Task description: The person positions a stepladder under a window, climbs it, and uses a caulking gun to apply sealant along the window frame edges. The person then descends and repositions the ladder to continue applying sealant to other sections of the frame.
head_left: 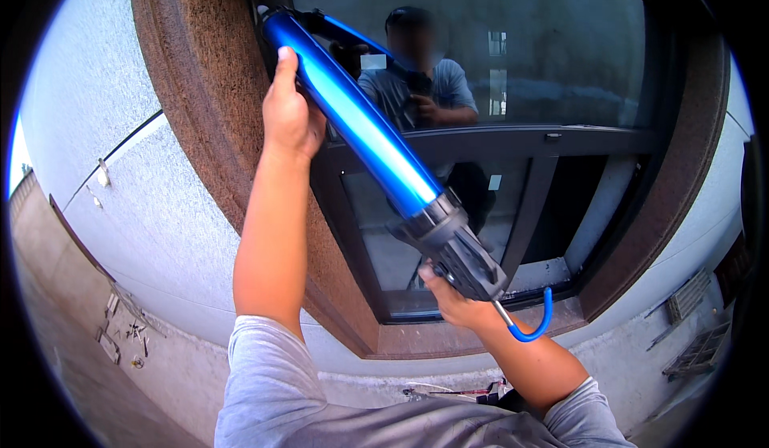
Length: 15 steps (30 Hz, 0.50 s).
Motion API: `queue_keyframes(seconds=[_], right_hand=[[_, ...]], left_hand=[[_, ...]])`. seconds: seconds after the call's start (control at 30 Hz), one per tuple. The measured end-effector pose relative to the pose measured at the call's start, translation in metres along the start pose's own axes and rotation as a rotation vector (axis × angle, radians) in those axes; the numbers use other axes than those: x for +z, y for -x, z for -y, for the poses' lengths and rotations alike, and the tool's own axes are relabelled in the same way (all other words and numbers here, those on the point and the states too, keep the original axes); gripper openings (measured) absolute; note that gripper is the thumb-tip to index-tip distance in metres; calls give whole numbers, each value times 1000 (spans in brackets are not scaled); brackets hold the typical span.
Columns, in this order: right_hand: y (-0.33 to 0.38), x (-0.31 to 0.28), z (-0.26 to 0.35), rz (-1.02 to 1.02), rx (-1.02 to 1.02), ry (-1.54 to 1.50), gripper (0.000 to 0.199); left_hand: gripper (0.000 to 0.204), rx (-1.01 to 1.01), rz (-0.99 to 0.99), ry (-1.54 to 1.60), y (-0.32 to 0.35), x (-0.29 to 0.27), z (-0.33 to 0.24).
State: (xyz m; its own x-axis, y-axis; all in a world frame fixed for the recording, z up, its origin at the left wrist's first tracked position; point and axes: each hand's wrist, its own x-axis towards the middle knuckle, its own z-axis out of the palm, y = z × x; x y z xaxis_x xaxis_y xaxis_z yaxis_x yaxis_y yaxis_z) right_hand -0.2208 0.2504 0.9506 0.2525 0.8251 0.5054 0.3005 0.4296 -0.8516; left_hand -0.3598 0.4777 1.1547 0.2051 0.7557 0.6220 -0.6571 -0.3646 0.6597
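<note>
Two hands (290,111) steady caulking gun (376,139).

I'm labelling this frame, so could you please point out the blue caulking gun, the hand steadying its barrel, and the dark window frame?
Blue caulking gun (360,119): head view, middle of its barrel.
Left hand (290,115): head view, back of hand.
Dark window frame (513,139): head view, horizontal bar.

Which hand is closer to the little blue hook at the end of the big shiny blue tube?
Right. The right hand grips the handle just beside the blue hook; the left hand holds the blue metal tube far up near its tip.
</note>
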Motion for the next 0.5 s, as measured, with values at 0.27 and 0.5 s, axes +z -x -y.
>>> queue_keyframes(seconds=[0.27, 0.5], right_hand=[[-44, 13, 13, 8, -187, -39, 25], [-32, -6, 5, 1, -241, 198, 20]], left_hand=[[48, 21, 42, 44, -37, -4, -24], [63, 10, 12, 10, -18, -7, -2]])
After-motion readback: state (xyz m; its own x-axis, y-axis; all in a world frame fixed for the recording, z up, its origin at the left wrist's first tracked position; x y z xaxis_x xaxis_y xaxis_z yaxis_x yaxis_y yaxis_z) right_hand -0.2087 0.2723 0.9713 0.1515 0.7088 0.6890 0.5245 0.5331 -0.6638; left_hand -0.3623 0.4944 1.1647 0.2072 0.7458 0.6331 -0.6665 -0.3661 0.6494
